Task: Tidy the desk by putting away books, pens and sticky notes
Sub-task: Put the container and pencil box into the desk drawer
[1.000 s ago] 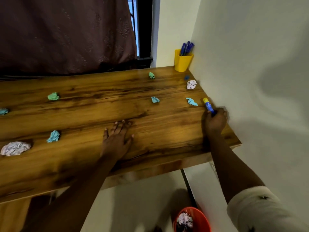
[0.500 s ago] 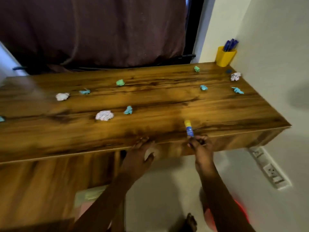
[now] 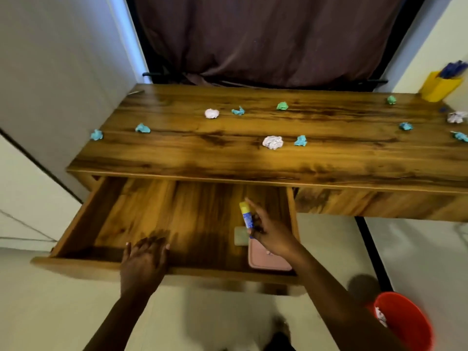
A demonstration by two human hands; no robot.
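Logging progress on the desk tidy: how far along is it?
Partly done. Pens stand in the yellow cup; the drawer is open under the left hand. In hand: the right hand holds a glue stick over it. Left: crumpled paper balls scattered across the desk.

We see our two bare forearms reaching up from the bottom edge of the view, with no sleeves, cuffs, watches, bracelets or gloves visible on them. Our left hand (image 3: 144,259) shows its back to the camera, four fingers and a thumb visible, with pale, short fingernails at the fingertips. Our right hand (image 3: 272,234) also shows its back, the knuckles forming a rounded ridge. We can make out no rings on either hand, though the picture is softly blurred. Below, between the forearms, a dark blurred shape shows; we cannot tell what it is.
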